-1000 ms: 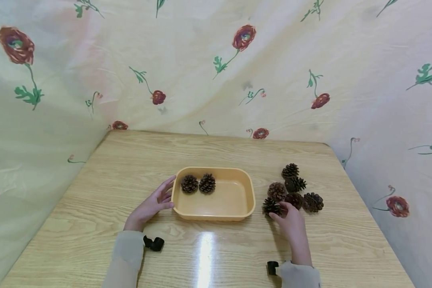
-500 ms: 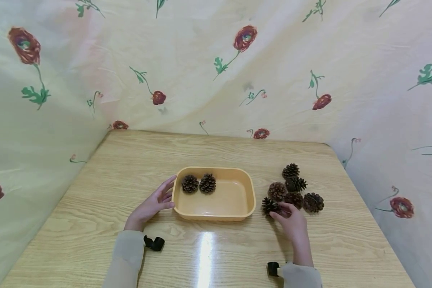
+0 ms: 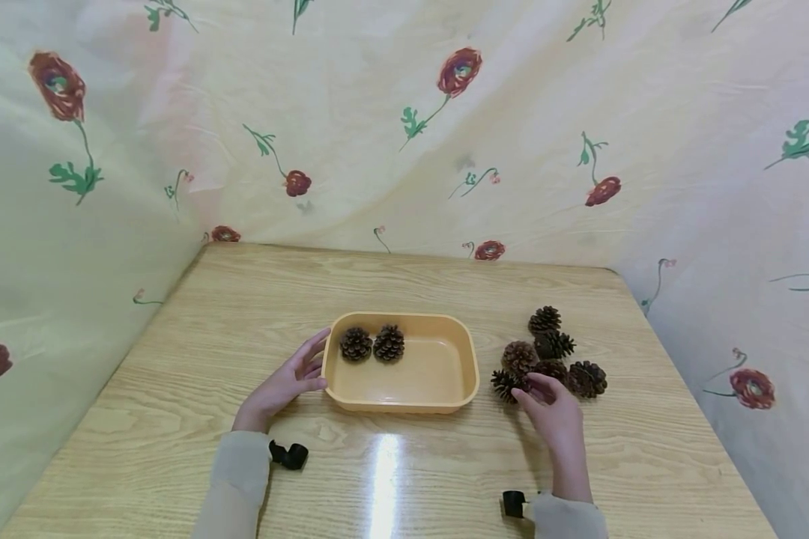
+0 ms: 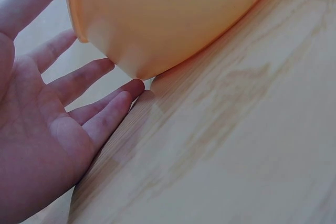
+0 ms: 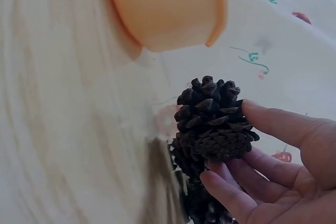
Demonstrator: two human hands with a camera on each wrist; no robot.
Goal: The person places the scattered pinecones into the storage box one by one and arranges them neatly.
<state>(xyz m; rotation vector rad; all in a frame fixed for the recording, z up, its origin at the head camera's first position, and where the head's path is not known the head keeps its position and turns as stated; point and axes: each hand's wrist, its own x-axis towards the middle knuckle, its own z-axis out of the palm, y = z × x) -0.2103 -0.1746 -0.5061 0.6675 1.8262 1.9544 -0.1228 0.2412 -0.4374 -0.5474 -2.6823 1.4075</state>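
Observation:
My left hand (image 3: pixel 283 385) rests against the left end of a shallow orange-yellow plastic tray (image 3: pixel 438 408). Its fingers are spread and nearly straight, with tips touching the outer wall (image 4: pixel 157 19) in the left wrist view. Two brown pine cones (image 3: pixel 389 343) stand side by side at the tray's back left. Right of the tray, my right hand (image 3: pixel 554 412) has its thumb and fingers around a dark pine cone (image 3: pixel 504 385), at the near-left edge of a pile. In the right wrist view, the thumb touches that pine cone (image 5: pixel 210 114) on one side, and the fingers lie partly hidden beyond it.
Several more pine cones (image 3: pixel 553 344) lie in a cluster beyond my right hand. The wooden table (image 3: pixel 256 299) runs back to a flower-patterned cloth (image 3: pixel 350 150) hanging behind and at both sides. Black wrist cameras (image 3: pixel 297 457) sit near both sleeves.
My right hand has shifted slightly to the right, its thumb now nearer the pine cone's right side. The pine cone moved very little. Left hand and tray stay in place.

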